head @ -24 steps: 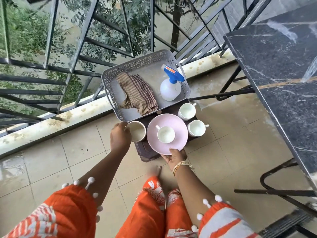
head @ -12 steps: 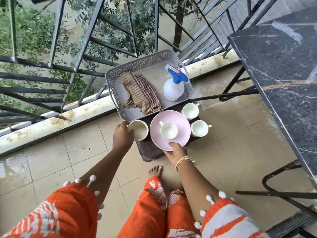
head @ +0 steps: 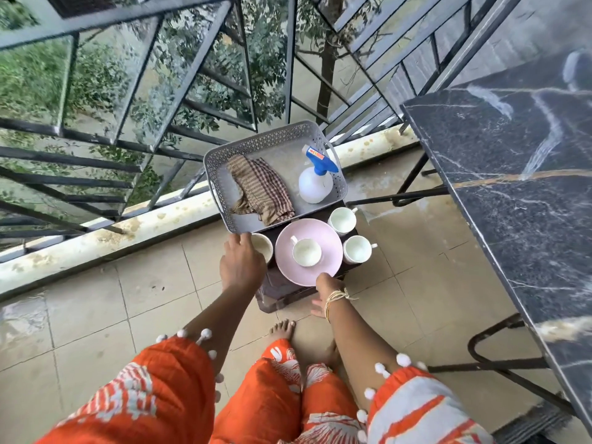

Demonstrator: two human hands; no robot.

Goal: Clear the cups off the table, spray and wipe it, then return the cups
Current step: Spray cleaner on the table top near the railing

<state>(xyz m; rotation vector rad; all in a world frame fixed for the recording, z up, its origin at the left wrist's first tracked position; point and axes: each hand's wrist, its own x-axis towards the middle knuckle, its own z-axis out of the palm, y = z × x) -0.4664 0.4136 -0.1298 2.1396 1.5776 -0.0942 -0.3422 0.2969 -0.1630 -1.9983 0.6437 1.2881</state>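
Cups: four white ones stand on a dark low stool [head: 282, 294] left of the black marble table [head: 512, 174]. One cup [head: 306, 251] sits centred on a pink plate [head: 290, 267]; two cups [head: 342, 220] [head: 357, 249] stand just right of the plate; a fourth cup [head: 263, 246] stands at its left. Left hand [head: 240, 267] covers the near-left side of that fourth cup, fingers curled round it. Right hand [head: 325, 291] holds the plate's near rim, thumb on top, other fingers hidden beneath. Farther back, a grey perforated basket [head: 272, 139] contains a checked cloth [head: 261, 189] and a spray bottle [head: 314, 181].
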